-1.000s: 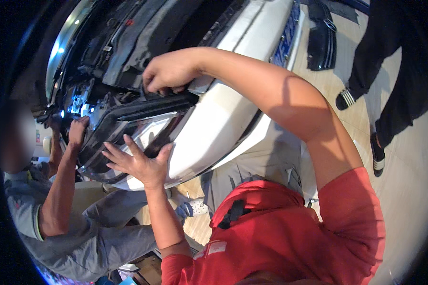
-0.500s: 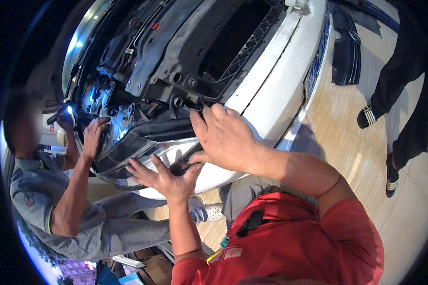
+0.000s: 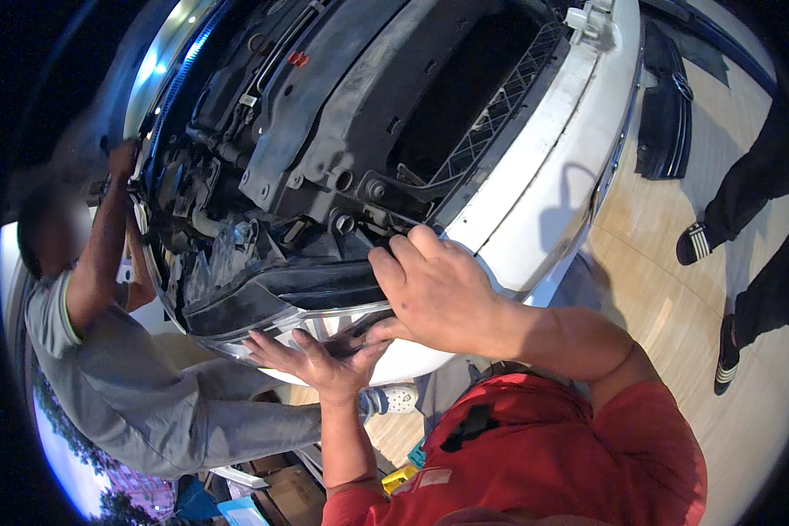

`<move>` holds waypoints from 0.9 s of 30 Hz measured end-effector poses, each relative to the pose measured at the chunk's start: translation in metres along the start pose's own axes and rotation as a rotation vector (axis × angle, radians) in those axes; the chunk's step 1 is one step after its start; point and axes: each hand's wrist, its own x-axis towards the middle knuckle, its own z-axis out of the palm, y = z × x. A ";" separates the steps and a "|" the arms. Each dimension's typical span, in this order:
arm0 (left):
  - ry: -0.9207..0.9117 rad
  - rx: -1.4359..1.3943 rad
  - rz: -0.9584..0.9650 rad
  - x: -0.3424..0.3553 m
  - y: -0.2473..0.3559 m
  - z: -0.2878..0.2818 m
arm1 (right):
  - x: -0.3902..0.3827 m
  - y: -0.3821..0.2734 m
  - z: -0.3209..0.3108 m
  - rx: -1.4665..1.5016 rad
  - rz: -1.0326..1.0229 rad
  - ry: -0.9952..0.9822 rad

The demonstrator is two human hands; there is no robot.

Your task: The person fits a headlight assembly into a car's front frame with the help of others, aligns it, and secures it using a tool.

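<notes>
A car headlight (image 3: 263, 300) with a black housing and clear lens sits at the front corner of a white car. My left hand (image 3: 320, 364) lies against the lens from below, its fingers stretched and spread. Over the inner end of the headlight my right hand (image 3: 438, 285) is closed, fingers on top of the black housing and thumb down by the lens. The fingertips of the right hand are partly hidden behind the housing. Beside it runs the white bumper (image 3: 548, 197).
A co-worker (image 3: 131, 368) in grey stands at the left, arms raised to the car's side. The engine bay (image 3: 324, 123) is uncovered. A black grille (image 3: 664, 114) lies on the floor at the right, near another person's legs (image 3: 758, 175). Cardboard boxes (image 3: 294, 495) stand at lower left.
The co-worker's hands have left the headlight area and gone up toward the car's side, and the lamp light there is gone. My hands keep their places on the headlight; the view has shifted slightly.
</notes>
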 end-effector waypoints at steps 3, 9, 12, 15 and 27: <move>-0.008 -0.069 -0.027 -0.002 0.000 0.000 | 0.001 -0.003 -0.006 -0.066 -0.037 -0.003; 0.011 -0.128 -0.060 0.000 -0.001 0.001 | 0.003 -0.007 -0.005 0.020 0.079 -0.071; 0.022 -0.155 -0.104 0.000 0.000 0.001 | 0.004 -0.007 -0.001 0.003 0.024 0.023; 0.027 -0.154 -0.120 -0.001 -0.001 0.003 | 0.005 -0.008 0.000 -0.073 -0.022 0.057; -0.081 -0.200 -0.136 -0.020 -0.009 0.004 | 0.012 -0.013 0.002 -0.085 -0.039 0.095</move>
